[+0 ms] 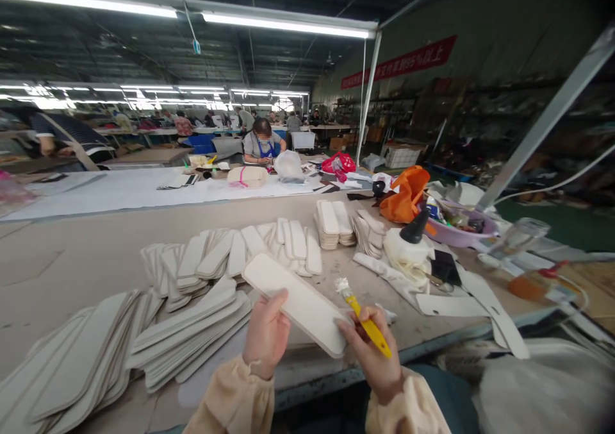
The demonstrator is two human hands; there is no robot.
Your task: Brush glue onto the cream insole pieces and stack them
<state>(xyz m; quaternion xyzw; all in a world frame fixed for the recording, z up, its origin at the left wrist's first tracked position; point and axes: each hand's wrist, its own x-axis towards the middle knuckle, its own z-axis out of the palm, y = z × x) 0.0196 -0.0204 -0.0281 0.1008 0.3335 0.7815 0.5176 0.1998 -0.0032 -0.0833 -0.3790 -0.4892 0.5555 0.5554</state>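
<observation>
My left hand grips a long off-white panel with rounded corners, its thumb lying on the upper face. The panel is held tilted above the table's front edge. In my right hand is a brush with a yellow handle, its bristles tipped with white and pointing away from me. Fingertips of that hand also touch the panel's near right end. Fanned stacks of similar panels lie to the left of my left hand, with smaller off-white pieces spread beyond them.
A white bottle with a black cone top stands right of my hands, near a lilac basin and an orange bag. A clear jar is at far right. Across the table, a co-worker sits bent over work.
</observation>
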